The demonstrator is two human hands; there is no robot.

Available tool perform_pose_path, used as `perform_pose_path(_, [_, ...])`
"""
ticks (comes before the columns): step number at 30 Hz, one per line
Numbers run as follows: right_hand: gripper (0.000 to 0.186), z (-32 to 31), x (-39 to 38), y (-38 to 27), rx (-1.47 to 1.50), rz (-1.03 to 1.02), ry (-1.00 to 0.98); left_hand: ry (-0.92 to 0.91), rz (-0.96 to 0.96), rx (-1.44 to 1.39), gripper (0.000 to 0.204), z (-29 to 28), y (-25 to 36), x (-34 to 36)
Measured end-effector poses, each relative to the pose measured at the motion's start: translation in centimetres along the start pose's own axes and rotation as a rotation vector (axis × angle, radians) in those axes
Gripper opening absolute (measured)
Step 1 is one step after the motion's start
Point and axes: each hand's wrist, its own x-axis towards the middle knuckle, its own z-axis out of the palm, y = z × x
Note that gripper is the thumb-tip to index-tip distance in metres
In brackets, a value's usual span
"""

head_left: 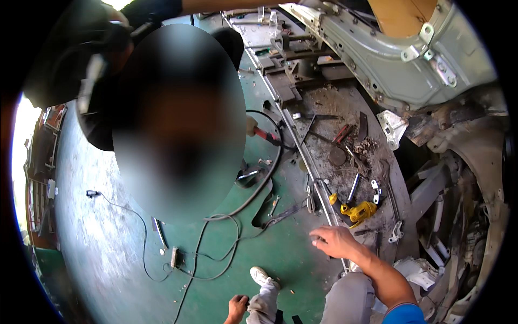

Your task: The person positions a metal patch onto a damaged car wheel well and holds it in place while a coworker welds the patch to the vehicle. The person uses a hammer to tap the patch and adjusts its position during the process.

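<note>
Yellow power tool (364, 211) lies just beyond the right hand (335, 241), which looks bare, fingers loosely parted, while whether the curled left hand (236, 309) holds anything I cannot tell. Probably hefty and rigid, the tool should be gripped around its body. It rests on the littered metal platform (345, 102), near a silver tube (354, 187) and white bracket (376, 189).

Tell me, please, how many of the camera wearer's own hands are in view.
2: the right hand appears just below the yellow power tool; the left hand is beside the left trouser leg, near the picture's lower edge. Neither is hidden.
</note>
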Motion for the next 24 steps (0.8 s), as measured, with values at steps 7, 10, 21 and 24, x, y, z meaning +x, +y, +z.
perform_pose_path(7, [0.029,-1.9,-0.8,-4.7,0.006,0.099,0.063,-0.033,0.102,-0.014,0.023,-6.7,-1.1,1.0])
perform_pose_path(10, [0.03,-4.4,-0.3,-5.7,0.075,0.109,0.166,-0.039,0.161,0.005,0.025,-7.0,3.3,0.3])
perform_pose_path(21, [0.051,-15.5,26.9,-0.2,0.79,0.125,0.529,0.137,0.179,-0.071,0.026,-5.6,15.8,4.0])
perform_pose_path(24, [0.056,-19.0,40.4,2.5,0.59,0.18,0.515,0.233,0.089,0.009,0.027,-4.8,18.4,4.3])
